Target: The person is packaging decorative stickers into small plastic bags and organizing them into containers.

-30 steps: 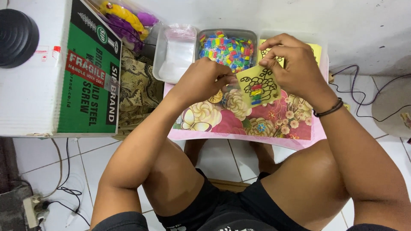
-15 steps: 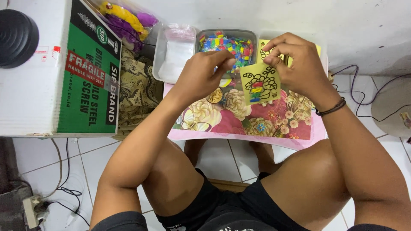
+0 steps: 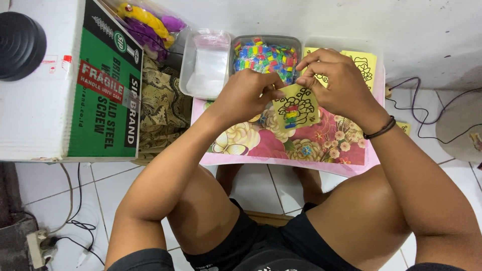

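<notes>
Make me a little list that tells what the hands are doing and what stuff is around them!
left hand: pinches the left edge of the yellow card
right hand: holds the card's top edge
card: black flower outline, a few coloured stripes
tub of coloured pieces: behind the hands
tub of clear bags: left of that
tray: pink, flowery, under the card
</notes>
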